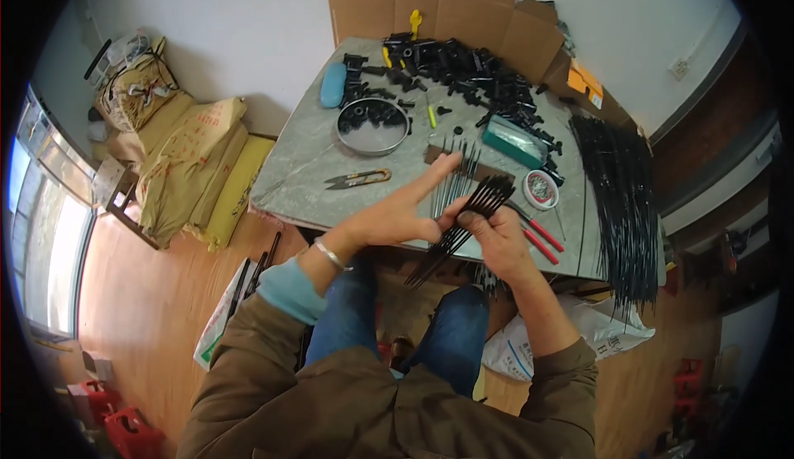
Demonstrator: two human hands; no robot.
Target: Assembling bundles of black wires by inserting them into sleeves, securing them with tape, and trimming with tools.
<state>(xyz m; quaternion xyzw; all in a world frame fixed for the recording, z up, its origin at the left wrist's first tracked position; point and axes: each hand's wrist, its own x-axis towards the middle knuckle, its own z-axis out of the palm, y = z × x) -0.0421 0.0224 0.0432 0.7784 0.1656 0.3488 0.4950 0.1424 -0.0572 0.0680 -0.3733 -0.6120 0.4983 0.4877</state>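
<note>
My right hand [503,240] is closed around a bundle of thin black rods [447,248], held slanting over the table's near edge. The rods' thicker ends fan out at the upper right of the fist. Just left of it, my left hand [405,212] is open, with fingers stretched forward and the thumb apart, close to the bundle. Several thin silvery rods [451,188] lie beyond my left fingers, across a dark brown strip [495,169]. Red-handled pliers [539,242] rest beside my right hand. Thread snips [359,179] lie to the left.
The grey table [289,174] bears a metal bowl [372,145] of black parts, a heap of black fittings [471,70], a blue case [332,85], a green box [513,142] and a round tub [541,189]. Long black rods [616,203] overhang its right edge. Cardboard [475,12] stands behind.
</note>
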